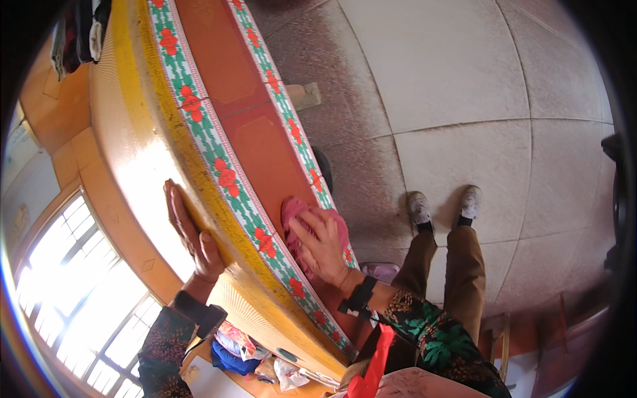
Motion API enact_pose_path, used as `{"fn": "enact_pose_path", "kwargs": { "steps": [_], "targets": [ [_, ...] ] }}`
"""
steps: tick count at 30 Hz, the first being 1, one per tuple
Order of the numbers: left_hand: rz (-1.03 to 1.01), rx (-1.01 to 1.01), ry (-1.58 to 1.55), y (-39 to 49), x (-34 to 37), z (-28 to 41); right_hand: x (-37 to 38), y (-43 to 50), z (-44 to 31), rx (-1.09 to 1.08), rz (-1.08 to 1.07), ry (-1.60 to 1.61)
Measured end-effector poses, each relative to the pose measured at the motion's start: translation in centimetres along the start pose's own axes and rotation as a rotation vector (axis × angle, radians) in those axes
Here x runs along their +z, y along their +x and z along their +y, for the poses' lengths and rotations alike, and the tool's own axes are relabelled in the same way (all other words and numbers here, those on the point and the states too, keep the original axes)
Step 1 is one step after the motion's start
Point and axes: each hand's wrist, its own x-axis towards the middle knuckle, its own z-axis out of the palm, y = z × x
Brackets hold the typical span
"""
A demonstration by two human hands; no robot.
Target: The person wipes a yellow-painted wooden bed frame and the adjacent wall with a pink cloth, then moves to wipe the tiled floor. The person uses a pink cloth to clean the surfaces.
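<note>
A crumpled pink cloth (294, 209) is pressed against the red tiled front (266, 144) of a raised platform that looks like a kang bed. My right hand (321, 241) grips it with bent fingers, close to the lower floral border (293, 130). My left hand (191, 234) holds nothing and rests on the platform's shiny top (144, 164), its palm side hidden. Its fingers stretch along the yellow edge (186, 144), the thumb standing apart. Between the yellow edge and the red tiles runs an upper floral border (226, 176).
Folded clothes (79, 37) hang or lie at the far upper left. Bags and fabrics (236, 355) are piled by the platform's near end. A bright window (74, 293) lies beyond. My shoes (419, 206) stand on the tiled floor (463, 164); a pink slipper (380, 271) lies near the platform's base.
</note>
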Motion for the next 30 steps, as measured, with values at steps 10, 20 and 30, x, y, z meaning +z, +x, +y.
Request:
{"fn": "enact_pose_path", "kwargs": {
  "steps": [10, 20, 30],
  "targets": [
    [-0.030, -0.006, 0.020, 0.0, -0.2, 0.0, 1.2, 20.0, 1.3, -0.163, 0.303, 0.023],
    [-0.042, 0.015, -0.002, 0.2, -0.5, 0.1, -0.1, 11.1, -1.0, -0.104, 0.106, -0.055],
    [-0.053, 0.023, 0.008, 0.0, -0.7, -0.1, -0.7, 21.4, -1.6, -0.154, 0.183, -0.040]
  ]
}}
